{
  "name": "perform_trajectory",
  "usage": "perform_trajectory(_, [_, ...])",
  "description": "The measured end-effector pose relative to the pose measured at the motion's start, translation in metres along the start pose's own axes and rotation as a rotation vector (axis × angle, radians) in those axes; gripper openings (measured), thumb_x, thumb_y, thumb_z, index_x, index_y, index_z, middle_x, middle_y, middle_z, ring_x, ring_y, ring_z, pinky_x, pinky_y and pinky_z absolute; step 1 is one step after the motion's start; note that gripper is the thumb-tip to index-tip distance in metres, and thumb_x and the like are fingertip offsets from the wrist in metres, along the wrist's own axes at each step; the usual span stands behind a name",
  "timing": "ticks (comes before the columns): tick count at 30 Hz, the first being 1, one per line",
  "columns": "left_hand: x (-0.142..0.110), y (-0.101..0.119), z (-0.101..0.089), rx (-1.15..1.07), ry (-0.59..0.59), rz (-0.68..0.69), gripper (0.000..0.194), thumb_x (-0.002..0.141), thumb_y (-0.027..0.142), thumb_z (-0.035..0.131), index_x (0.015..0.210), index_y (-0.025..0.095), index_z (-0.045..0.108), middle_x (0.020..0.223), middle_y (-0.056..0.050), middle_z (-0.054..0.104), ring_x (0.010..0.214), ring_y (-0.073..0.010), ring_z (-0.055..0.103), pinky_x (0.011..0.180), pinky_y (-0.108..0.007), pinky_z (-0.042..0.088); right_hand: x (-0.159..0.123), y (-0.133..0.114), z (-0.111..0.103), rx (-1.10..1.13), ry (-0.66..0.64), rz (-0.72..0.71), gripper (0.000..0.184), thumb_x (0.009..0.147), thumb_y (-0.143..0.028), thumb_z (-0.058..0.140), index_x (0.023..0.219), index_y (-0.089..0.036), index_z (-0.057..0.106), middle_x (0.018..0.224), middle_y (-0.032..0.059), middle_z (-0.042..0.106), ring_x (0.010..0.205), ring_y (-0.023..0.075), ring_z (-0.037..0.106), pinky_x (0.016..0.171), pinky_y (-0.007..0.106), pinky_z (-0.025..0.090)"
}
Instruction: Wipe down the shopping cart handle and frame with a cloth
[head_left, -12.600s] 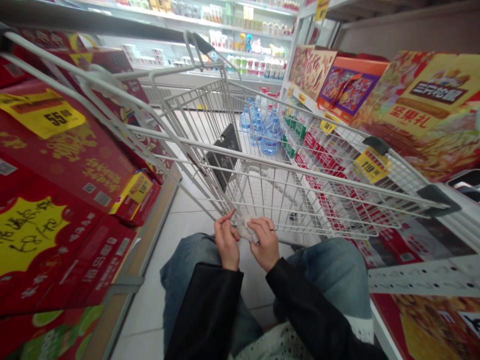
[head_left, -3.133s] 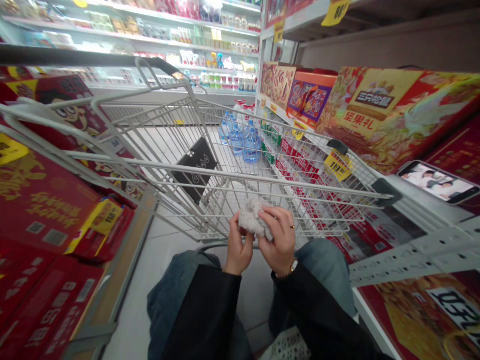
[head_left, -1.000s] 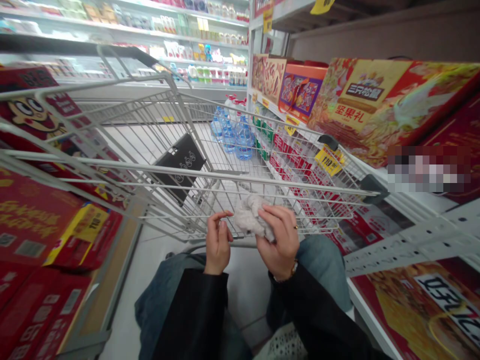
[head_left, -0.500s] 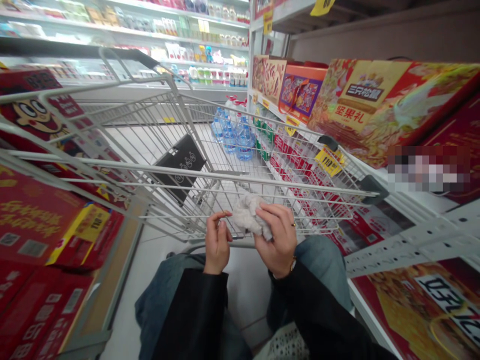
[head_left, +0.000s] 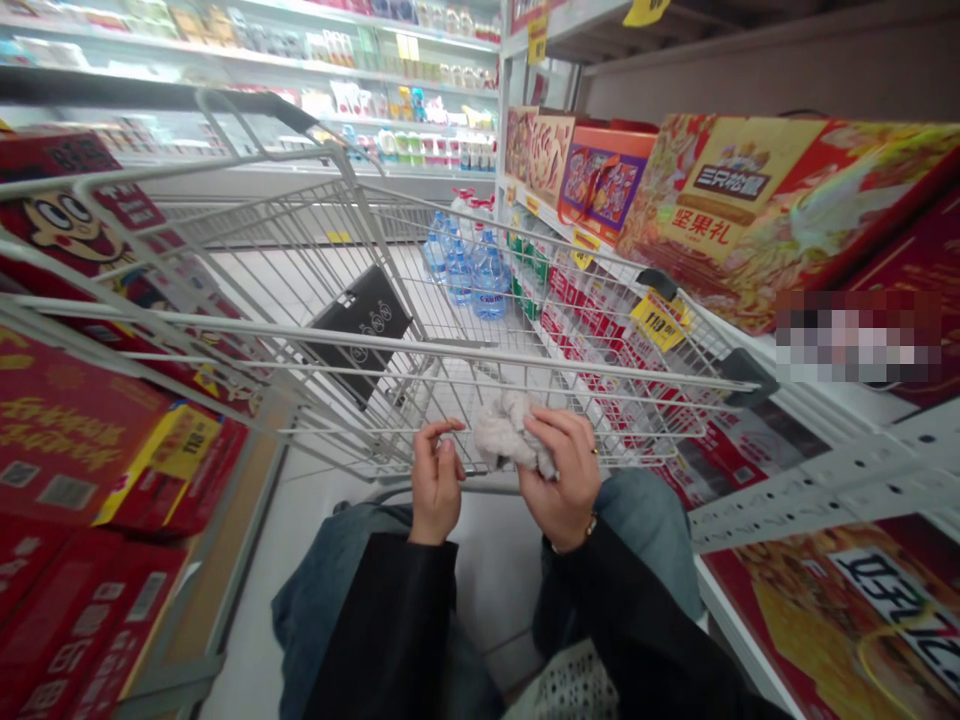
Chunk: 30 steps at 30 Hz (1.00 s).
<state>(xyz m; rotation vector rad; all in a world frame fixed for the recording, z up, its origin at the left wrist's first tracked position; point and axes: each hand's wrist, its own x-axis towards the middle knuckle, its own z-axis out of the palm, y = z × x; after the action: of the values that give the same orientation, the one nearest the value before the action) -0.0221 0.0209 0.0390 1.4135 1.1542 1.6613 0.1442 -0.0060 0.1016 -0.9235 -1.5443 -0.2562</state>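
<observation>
A shopping cart (head_left: 480,352) of pale metal wire stands across in front of my knees. In my right hand (head_left: 564,475) is a crumpled light grey cloth (head_left: 504,430), bunched against the lower wires of the cart's near side. My left hand (head_left: 437,482) is to the left of the cloth, apart from it, its fingers curled round a lower side wire with the thumb close to the fingertips. The part of the wire inside the left fingers is hidden.
Red gift boxes (head_left: 67,400) are stacked at left. Along the right runs a white shelf (head_left: 840,480) with nut gift boxes (head_left: 720,210) and packed drinks below. Water bottles (head_left: 487,280) stand on the floor beyond the cart, before a lit refrigerated display (head_left: 420,175).
My right hand has slid slightly to the right along the cart's side with the cloth. My left hand stays almost where it was.
</observation>
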Motion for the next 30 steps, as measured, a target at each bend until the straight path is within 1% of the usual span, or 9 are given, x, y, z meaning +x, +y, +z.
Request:
perform_trajectory(3, [0.000,-0.001,0.000,-0.001,-0.004,-0.001,0.030,0.105,0.046,0.047,0.123,0.022,0.052,0.122,-0.006,0.064,0.055,-0.0049,0.049,0.054,-0.025,0.045,-0.001,0.001,0.001,0.001,-0.009,0.012,0.045,0.084,-0.004,0.061,0.124,-0.023,0.067,0.118,0.0106,0.072,0.114,0.0279,0.066,0.099,0.051,0.059])
perform_trajectory(7, [0.000,-0.004,-0.001,-0.006,-0.004,-0.006,0.030,0.105,0.046,0.047,0.123,0.023,0.051,0.119,-0.006,0.065,0.054,-0.0048,0.048,0.052,-0.025,0.044,-0.017,0.003,0.008,-0.008,-0.108,0.026,0.043,0.084,-0.004,0.058,0.122,-0.022,0.067,0.116,0.0110,0.072,0.112,0.0275,0.067,0.098,0.050,0.059])
perform_trajectory(9, [0.000,-0.005,-0.001,-0.006,-0.002,-0.006,0.030,0.105,0.046,0.047,0.123,0.023,0.051,0.116,-0.005,0.066,0.053,-0.0049,0.047,0.052,-0.025,0.044,-0.018,0.002,0.009,-0.005,-0.129,0.029,0.043,0.083,-0.003,0.058,0.121,-0.022,0.067,0.115,0.0109,0.072,0.111,0.0273,0.068,0.097,0.049,0.059])
perform_trajectory(15, [0.001,-0.007,-0.002,0.006,0.002,0.003,0.031,0.105,0.047,0.047,0.123,0.022,0.052,0.106,-0.003,0.065,0.053,-0.0056,0.048,0.053,-0.025,0.044,0.014,-0.006,0.000,0.022,-0.004,0.012,0.043,0.085,-0.004,0.063,0.123,-0.024,0.068,0.117,0.0099,0.073,0.113,0.0274,0.067,0.101,0.050,0.057])
perform_trajectory(17, [0.001,-0.007,-0.002,0.006,0.003,0.006,0.032,0.105,0.047,0.047,0.123,0.022,0.051,0.108,-0.004,0.065,0.053,-0.0056,0.049,0.053,-0.026,0.044,0.012,-0.004,0.000,0.026,-0.011,0.006,0.042,0.086,-0.005,0.064,0.123,-0.023,0.068,0.118,0.0103,0.072,0.114,0.0277,0.066,0.101,0.050,0.057])
perform_trajectory(23, [0.001,-0.007,-0.001,0.005,0.004,0.005,0.031,0.105,0.046,0.047,0.123,0.022,0.051,0.110,-0.005,0.066,0.053,-0.0056,0.048,0.052,-0.026,0.044,-0.021,0.010,0.004,-0.024,-0.106,0.002,0.041,0.086,-0.005,0.060,0.123,-0.022,0.067,0.115,0.0112,0.072,0.111,0.0276,0.066,0.097,0.049,0.060])
perform_trajectory(25, [0.002,-0.006,-0.001,0.009,0.005,0.007,0.030,0.105,0.046,0.047,0.123,0.022,0.051,0.115,-0.006,0.066,0.053,-0.0054,0.048,0.052,-0.025,0.044,-0.017,0.010,0.001,-0.035,-0.079,0.000,0.042,0.086,-0.004,0.060,0.124,-0.023,0.067,0.115,0.0109,0.072,0.111,0.0275,0.067,0.097,0.050,0.060])
perform_trajectory(28, [0.002,-0.004,-0.001,0.012,0.004,0.014,0.029,0.105,0.046,0.046,0.121,0.023,0.052,0.122,-0.007,0.065,0.054,-0.0051,0.048,0.052,-0.025,0.045,-0.001,0.008,-0.007,-0.037,0.003,-0.007,0.044,0.086,-0.005,0.062,0.125,-0.024,0.067,0.117,0.0108,0.073,0.112,0.0280,0.068,0.098,0.052,0.060])
perform_trajectory(30, [0.002,-0.002,-0.001,0.014,0.006,0.020,0.029,0.105,0.046,0.045,0.119,0.023,0.053,0.121,-0.007,0.066,0.055,-0.0054,0.049,0.052,-0.025,0.045,0.005,0.008,-0.010,-0.039,0.035,-0.005,0.044,0.086,-0.006,0.063,0.125,-0.025,0.067,0.118,0.0107,0.073,0.113,0.0284,0.069,0.099,0.053,0.059])
